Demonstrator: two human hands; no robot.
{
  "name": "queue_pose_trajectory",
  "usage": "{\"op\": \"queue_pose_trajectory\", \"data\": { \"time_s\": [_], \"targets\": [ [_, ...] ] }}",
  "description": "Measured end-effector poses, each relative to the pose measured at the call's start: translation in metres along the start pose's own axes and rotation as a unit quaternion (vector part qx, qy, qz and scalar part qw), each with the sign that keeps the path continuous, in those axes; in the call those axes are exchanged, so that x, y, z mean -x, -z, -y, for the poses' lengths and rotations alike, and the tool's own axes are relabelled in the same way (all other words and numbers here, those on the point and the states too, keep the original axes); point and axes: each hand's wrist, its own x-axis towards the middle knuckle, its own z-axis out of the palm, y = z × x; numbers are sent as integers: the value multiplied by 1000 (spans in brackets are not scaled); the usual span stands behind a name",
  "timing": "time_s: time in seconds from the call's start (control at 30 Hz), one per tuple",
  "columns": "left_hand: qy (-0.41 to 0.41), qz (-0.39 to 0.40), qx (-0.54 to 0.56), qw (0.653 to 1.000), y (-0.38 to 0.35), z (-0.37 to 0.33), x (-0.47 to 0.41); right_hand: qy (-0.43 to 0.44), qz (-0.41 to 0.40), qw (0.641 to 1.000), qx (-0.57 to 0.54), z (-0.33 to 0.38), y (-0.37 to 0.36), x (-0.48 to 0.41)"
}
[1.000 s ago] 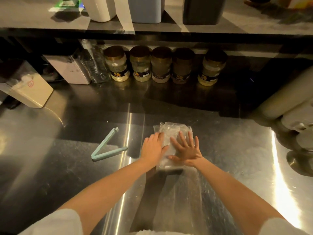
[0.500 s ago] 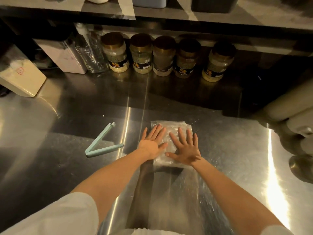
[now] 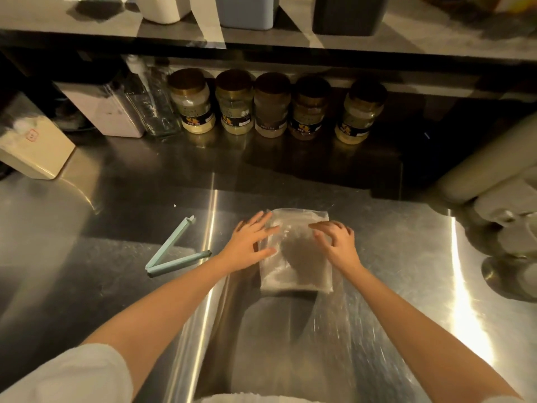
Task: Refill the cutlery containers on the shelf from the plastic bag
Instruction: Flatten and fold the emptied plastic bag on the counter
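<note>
bag (image 3: 296,257) folded flat on counter (image 3: 116,286), near clip (image 3: 174,251) | left hand (image 3: 247,245) spread flat on its left edge, gripping nothing | right hand (image 3: 338,242) arched, fingertips on film, pinch unclear | likely light, limp, slippery: pinch an edge

Plastic bag (image 3: 296,257): clear, flat on the steel counter (image 3: 392,257), just below frame centre.
Left hand (image 3: 250,242): at the bag's 9 o'clock edge, fingers straight and spread across it.
Right hand (image 3: 337,242): at the bag's 2 o'clock corner, fingers bent with tips on the plastic; a pinch cannot be told.
Bag clip (image 3: 174,251): pale green, splayed open, at 9 o'clock from the bag, apart from it.
Jars (image 3: 273,106): five in a row at 12 o'clock, under the shelf (image 3: 436,39).
</note>
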Motion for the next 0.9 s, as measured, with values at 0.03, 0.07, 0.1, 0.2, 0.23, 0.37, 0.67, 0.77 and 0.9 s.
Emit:
{"op": "queue_pose_trajectory", "data": {
  "time_s": [0.03, 0.07, 0.1, 0.2, 0.23, 0.37, 0.67, 0.77, 0.9],
  "targets": [
    [-25, 12, 1, 1000, 2, 0, 4, 15, 2, 1000, 16, -3, 2, 4],
    [-49, 34, -2, 998, 4, -3, 9, 36, 0, 999, 36, -8, 3, 8],
    [-73, 63, -13, 995, 5, -6, 12, 67, -9, 996, 61, -13, 3, 13],
    [-130, 158, -75, 976, 0, -14, 21, 150, -35, 982, 107, -24, -2, 30],
    [-136, 184, -94, 969, -3, -15, 23, 149, -6, 983, 109, -25, -4, 35],
    [-114, 219, -143, 958, -14, -13, 29, 121, 214, 955, 166, -33, -3, 52],
    [56, 106, 98, 988, -6, -34, 25, 70, 254, 954, 145, -23, 5, 55],
    [100, 53, 205, 972, -1, -35, 24, -49, 182, 981, -38, -19, 5, 54],
    [129, 9, 300, 945, 7, -37, 23, -128, 79, 960, -235, -9, 10, 54]
  ]
}}
